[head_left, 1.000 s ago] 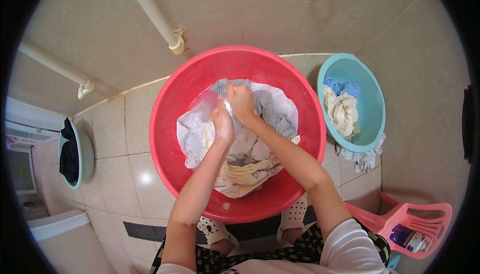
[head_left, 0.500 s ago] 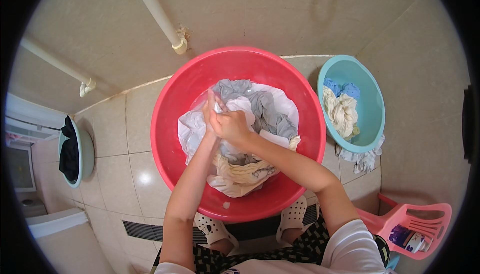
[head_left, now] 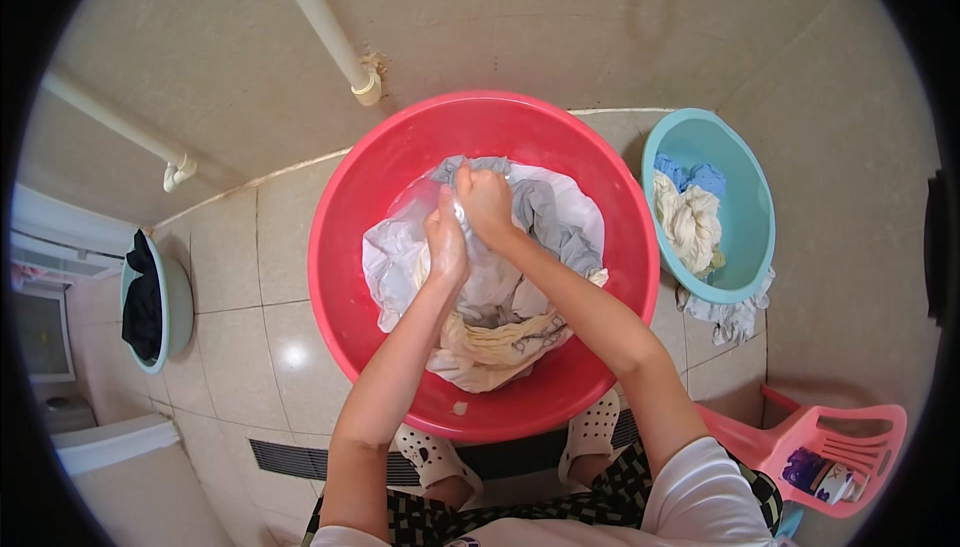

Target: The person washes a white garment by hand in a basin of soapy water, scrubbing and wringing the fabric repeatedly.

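Above the laundry in a large red basin (head_left: 350, 207), my left hand (head_left: 447, 242) and my right hand (head_left: 484, 205) are closed close together on a white cloth (head_left: 487, 272). The right hand sits slightly higher and farther out than the left. Part of the cloth shows between the fists and below them; the rest is hidden by my fingers. Around it in the basin lie a grey cloth (head_left: 545, 212), more white fabric (head_left: 390, 257) and, at the near side, a cream cloth (head_left: 490, 357) with dark marks. The fabrics look wet.
To the right stands a light-blue basin (head_left: 745, 247) with cream and blue cloths; a pale cloth (head_left: 735, 319) lies beside it. A pink plastic chair (head_left: 870, 437) holds a purple-and-white package. At left, another basin (head_left: 178, 307) holds black fabric. Pipes (head_left: 320, 27) run along the wall.
My right hand has moved up and away, and my left hand has turned from flat fingers to a grip. The white cloth now shows between both fists.
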The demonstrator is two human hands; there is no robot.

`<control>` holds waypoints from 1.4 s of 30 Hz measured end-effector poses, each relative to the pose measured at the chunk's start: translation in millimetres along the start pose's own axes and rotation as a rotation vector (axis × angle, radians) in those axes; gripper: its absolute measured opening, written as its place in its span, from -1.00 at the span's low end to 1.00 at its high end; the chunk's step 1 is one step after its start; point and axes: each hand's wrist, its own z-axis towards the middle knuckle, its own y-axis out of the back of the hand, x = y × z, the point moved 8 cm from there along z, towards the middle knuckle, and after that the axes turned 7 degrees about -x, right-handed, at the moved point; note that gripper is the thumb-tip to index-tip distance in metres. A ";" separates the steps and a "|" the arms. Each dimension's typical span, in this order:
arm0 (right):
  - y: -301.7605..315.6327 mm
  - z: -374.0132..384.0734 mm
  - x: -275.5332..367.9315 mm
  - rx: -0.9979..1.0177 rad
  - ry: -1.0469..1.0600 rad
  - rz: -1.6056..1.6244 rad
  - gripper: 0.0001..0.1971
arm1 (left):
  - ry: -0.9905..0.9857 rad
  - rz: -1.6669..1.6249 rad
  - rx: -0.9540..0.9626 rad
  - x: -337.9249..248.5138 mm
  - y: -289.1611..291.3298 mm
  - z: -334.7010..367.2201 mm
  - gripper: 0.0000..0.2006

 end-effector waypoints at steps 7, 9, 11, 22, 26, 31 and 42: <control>12.8 -23.5 29.4 0.150 -0.007 0.125 -0.55 | 0.006 -0.040 -0.020 0.9 7.6 10.5 -0.65; 12.1 -35.9 36.7 0.153 0.009 0.154 -0.57 | -0.010 -0.114 0.115 -1.5 8.1 24.1 -0.67; 13.4 -53.8 64.0 0.110 0.204 0.194 -0.57 | -0.045 -0.203 0.258 -5.9 20.6 43.4 -0.68; 8.6 -14.5 41.1 0.045 0.222 0.022 -0.57 | 0.097 -0.180 0.016 8.9 -1.6 7.6 -0.69; -13.1 -4.1 20.1 0.074 0.122 -0.050 -0.55 | 0.182 -0.244 0.085 10.0 1.8 2.2 -0.62; -20.1 10.6 -18.9 0.089 -0.078 0.023 -0.50 | 0.271 -0.277 0.067 15.5 -2.0 -3.7 -0.52; -3.8 6.9 -21.5 1.052 -0.214 0.492 -0.68 | -0.159 -0.061 0.135 -29.6 11.9 7.0 -0.77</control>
